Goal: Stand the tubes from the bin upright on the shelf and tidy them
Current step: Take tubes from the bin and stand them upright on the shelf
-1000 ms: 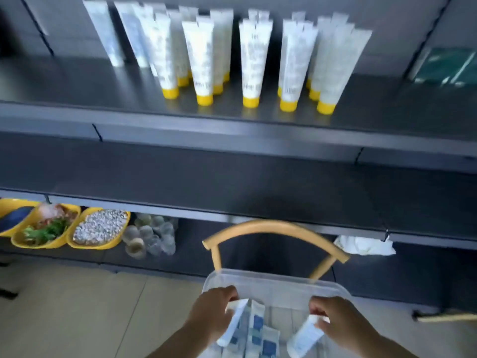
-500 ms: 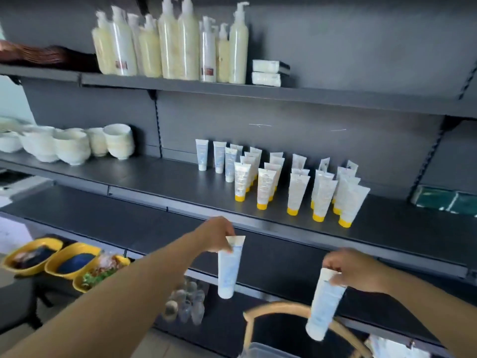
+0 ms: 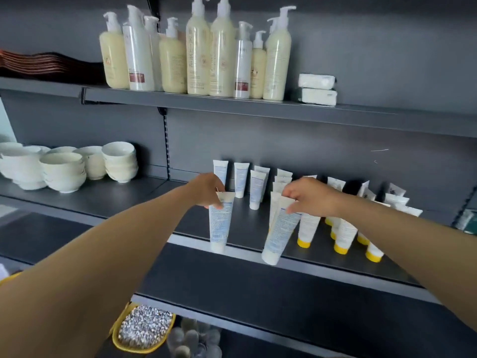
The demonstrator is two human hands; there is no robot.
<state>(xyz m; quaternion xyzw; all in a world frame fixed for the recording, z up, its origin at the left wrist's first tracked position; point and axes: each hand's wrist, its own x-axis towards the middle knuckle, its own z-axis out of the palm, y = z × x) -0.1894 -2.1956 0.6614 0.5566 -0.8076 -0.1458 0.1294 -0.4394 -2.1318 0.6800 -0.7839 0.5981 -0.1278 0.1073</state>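
My left hand [image 3: 207,188] pinches the flat crimped top of a white tube with a white cap [image 3: 220,223], which hangs cap down at the front edge of the grey shelf [image 3: 180,223]. My right hand [image 3: 308,195] pinches the top of a second white-capped tube [image 3: 280,233], tilted, its cap over the shelf lip. Behind them stand a few white-capped tubes [image 3: 256,188] at the back left and several yellow-capped tubes [image 3: 342,236] to the right. The bin is out of view.
White bowls [image 3: 64,169] are stacked at the left of the same shelf. Pump bottles [image 3: 198,50] and white packets [image 3: 317,89] fill the shelf above. A lower dark shelf [image 3: 258,288] juts out below, with a yellow dish of pebbles [image 3: 143,329] and glass cups under it.
Both hands have lifted their tubes out of the bin and carried them up and forward to the front of the tube shelf. The view has risen from the bin to the shelves.
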